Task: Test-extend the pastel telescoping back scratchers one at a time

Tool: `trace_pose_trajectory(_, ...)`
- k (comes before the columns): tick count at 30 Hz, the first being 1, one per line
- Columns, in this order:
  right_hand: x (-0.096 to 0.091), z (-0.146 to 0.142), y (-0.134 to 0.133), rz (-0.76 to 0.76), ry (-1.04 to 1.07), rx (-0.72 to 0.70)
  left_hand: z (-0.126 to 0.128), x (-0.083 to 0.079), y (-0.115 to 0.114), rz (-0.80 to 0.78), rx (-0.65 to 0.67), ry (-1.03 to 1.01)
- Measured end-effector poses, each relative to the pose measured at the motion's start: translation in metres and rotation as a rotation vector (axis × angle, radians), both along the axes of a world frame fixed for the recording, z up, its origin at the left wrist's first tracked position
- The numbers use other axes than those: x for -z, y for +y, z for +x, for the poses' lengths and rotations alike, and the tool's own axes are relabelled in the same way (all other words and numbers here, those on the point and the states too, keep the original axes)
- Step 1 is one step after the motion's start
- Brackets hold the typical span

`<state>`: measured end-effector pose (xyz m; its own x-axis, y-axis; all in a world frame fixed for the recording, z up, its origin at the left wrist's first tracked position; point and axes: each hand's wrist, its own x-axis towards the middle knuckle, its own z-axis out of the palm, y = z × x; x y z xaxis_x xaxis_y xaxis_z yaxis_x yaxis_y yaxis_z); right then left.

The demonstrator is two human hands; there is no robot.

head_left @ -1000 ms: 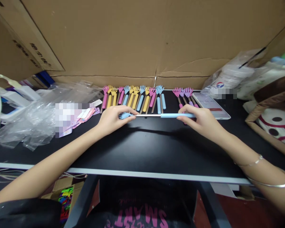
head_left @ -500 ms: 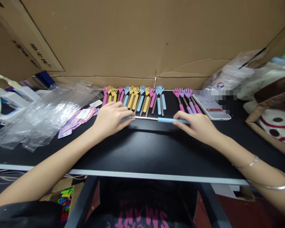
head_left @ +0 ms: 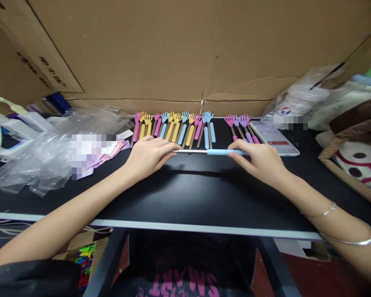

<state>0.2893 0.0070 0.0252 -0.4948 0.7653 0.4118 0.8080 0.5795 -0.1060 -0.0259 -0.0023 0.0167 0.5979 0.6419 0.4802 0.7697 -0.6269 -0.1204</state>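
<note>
Held level above the black tabletop is a blue back scratcher (head_left: 218,152) with a metal rod. My left hand (head_left: 151,154) is closed round its left end, hiding the head. The blue handle's right end is pinched between the thumb and fingers of my right hand (head_left: 255,159). Behind my hands lies a row of several back scratchers (head_left: 176,126) in pink, yellow and blue, claws toward the cardboard. A smaller group of pink and purple back scratchers (head_left: 243,128) lies to the right, behind my right hand.
Clear plastic bags (head_left: 49,152) and colourful cards (head_left: 111,150) lie at left. A white phone (head_left: 275,138) is at right, near a bagged cup (head_left: 306,97) and a brown-edged bag (head_left: 352,128). A cardboard wall (head_left: 173,53) stands behind. The table edge (head_left: 185,227) runs in front.
My left hand now covers the blue part that showed at the rod's left end. My right hand and the handle have shifted slightly right and up. Both hands keep hold of the back scratcher.
</note>
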Motion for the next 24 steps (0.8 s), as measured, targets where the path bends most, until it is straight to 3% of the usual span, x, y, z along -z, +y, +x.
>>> trace_pose_trajectory(7,-0.0024,-0.0042,0.0003,0.083,0.077,-0.02,-0.002,-0.0018,-0.0005,0.082,-0.043,-0.022)
trace_pose_trajectory(18,0.0016,-0.0009,0.0016,0.006,0.061,-0.064,-0.0028,-0.0038,-0.0026,0.079,-0.04,-0.051)
trace_pose_trajectory(24,-0.0021,-0.0015,0.0016,-0.141,0.114,-0.041,-0.0036,-0.0043,-0.0026,0.139,-0.02,-0.049)
